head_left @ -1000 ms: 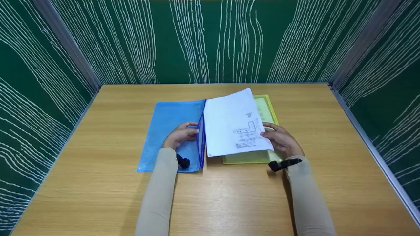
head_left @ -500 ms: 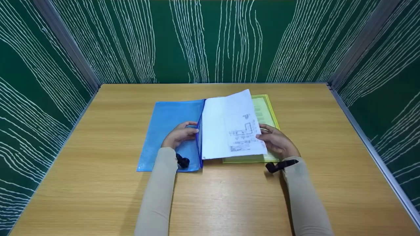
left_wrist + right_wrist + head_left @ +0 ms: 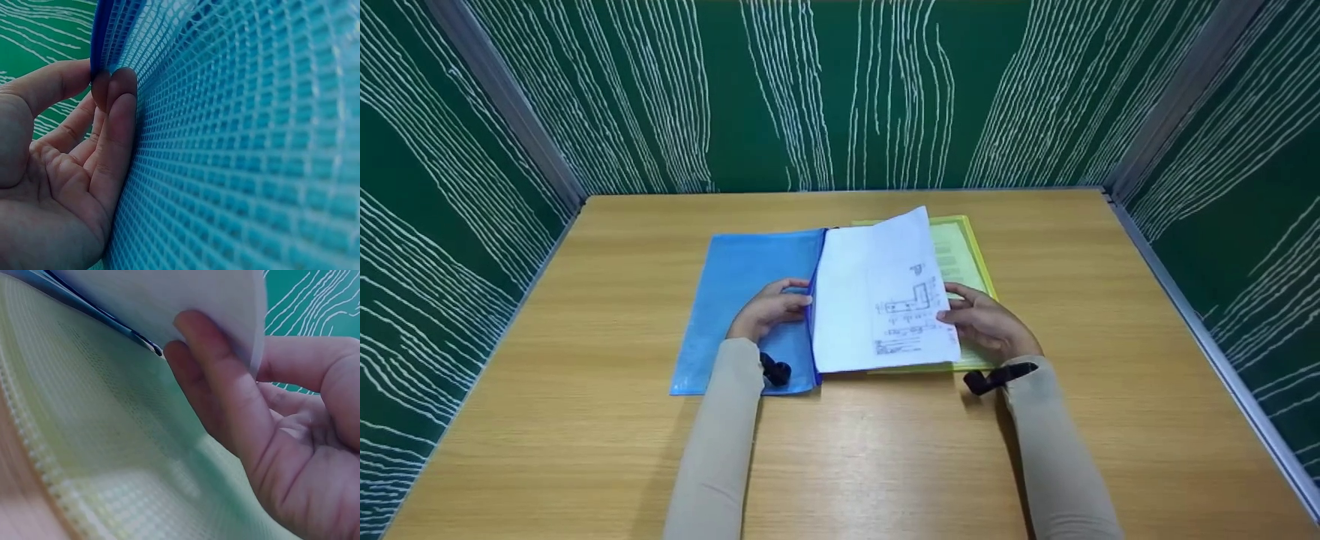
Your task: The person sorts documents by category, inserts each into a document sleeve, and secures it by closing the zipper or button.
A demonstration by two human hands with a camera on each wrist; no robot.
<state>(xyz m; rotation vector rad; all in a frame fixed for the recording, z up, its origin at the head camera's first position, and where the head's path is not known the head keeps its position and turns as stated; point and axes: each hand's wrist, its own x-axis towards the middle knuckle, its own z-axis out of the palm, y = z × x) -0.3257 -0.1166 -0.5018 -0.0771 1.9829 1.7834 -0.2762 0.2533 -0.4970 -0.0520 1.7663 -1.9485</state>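
Observation:
A blue mesh zip folder [image 3: 757, 262] lies left of the middle of the table, its right edge raised. My left hand [image 3: 771, 309] pinches that edge between thumb and fingers; the left wrist view shows the darker blue border [image 3: 100, 39] in the grip. A printed paper sheet [image 3: 862, 292] slants at the folder's opening, its left edge along the blue border. At the sheet's right edge, my right hand [image 3: 990, 322] holds it, thumb on the printed face and fingers [image 3: 225, 377] behind. Under the sheet lies a yellow-green mesh folder [image 3: 960, 251], partly covered.
The wooden table [image 3: 870, 457] runs up to green walls [image 3: 780, 97] with white wavy lines at the back and both sides. Small black cameras sit on both wrists, the right one [image 3: 997, 377] close to the yellow-green folder's near edge.
The right hand has moved left and slightly nearer with the sheet, whose left edge now meets the blue folder's border. The left hand keeps its grip almost in place.

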